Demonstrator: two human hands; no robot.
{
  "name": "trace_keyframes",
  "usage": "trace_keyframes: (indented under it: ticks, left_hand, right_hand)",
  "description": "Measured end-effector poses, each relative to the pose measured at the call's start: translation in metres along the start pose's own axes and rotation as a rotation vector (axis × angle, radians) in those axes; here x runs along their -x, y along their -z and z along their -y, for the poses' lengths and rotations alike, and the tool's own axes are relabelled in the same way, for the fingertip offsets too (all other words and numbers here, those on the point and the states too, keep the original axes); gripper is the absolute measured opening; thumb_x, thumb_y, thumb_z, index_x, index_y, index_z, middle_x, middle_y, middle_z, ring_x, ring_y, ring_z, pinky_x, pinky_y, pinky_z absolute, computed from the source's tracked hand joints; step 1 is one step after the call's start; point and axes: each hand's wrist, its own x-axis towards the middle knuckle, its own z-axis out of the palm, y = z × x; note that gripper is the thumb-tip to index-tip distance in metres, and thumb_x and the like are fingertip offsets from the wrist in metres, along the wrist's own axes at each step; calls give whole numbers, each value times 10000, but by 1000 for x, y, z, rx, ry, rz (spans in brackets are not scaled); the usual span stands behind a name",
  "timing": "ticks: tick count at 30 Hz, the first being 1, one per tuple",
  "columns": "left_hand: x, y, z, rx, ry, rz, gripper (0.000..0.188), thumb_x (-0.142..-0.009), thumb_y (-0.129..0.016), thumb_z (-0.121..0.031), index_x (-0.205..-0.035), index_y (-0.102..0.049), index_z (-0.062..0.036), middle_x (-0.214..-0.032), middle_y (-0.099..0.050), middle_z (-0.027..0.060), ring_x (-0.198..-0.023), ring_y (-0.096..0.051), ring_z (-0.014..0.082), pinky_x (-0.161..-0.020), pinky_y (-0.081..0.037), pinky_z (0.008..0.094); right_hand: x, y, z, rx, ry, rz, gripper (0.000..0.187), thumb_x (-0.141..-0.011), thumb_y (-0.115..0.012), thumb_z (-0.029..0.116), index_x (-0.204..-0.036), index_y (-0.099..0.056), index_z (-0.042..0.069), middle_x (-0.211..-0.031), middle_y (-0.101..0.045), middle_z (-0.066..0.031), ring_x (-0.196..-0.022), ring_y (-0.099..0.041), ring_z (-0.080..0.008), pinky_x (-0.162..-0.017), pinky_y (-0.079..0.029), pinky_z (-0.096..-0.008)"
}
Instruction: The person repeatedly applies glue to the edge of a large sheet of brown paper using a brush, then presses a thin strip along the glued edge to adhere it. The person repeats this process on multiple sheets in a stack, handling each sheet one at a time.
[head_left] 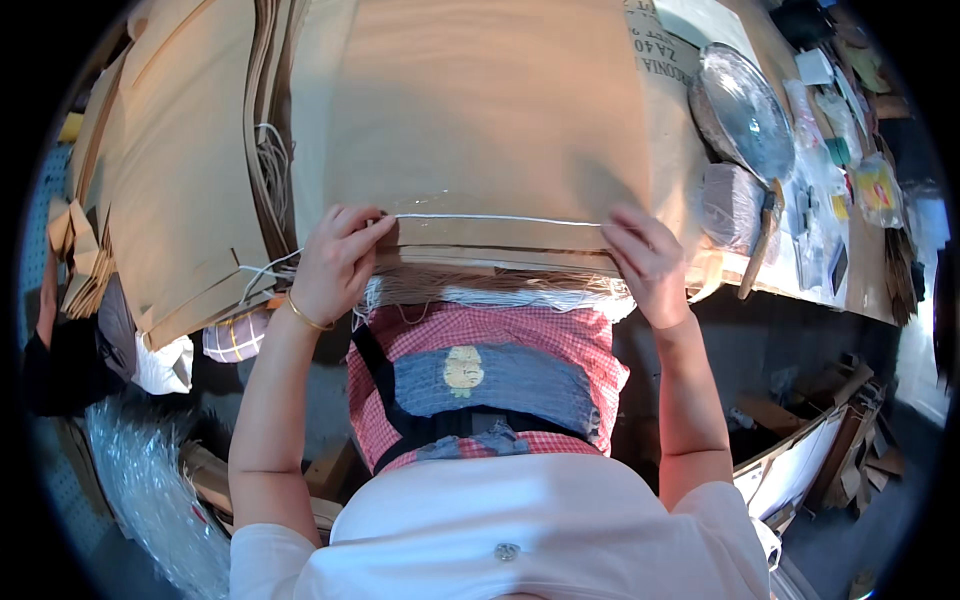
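A white cord is stretched almost straight across the brown paper sheet in front of me. My left hand pinches its left end, and a loose tail runs on past that hand to the left. At the other end my right hand has its fingers closed on the cord, slightly smeared by motion. Just nearer than the cord, a bundle of brown and white cords hangs along the table's front edge, between my two hands.
Stacked brown paper lies at the left, with white cords beside its edge. At the right are a round metal basin, a wrapped block and a wooden-handled tool. Clear plastic is heaped at the lower left.
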Motion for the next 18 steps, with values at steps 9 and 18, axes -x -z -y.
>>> trace_keyframes:
  ticks: [9, 18]
  left_hand:
    - [-14, 18, 23, 209, 365, 23, 152, -726, -721, -82, -825, -658, 14, -749, -600, 100, -708, -588, 231, -658, -472, 317]
    - [-26, -11, -12, -451, 528, -110, 199, -812, -573, -91, -998, -531, -33, -888, -565, 141, -811, -585, 342, -654, -458, 444]
  right_hand:
    - [-34, -7, 0, -530, -863, 181, 120, -758, -733, 100, -781, -656, 10, -683, -594, -65, -606, -539, -140, -577, -452, -265]
    - [-25, -36, 12, 398, -303, 7, 431, -758, -693, 101, -1164, -552, 76, -1101, -564, -106, -947, -566, -266, -776, -492, -351]
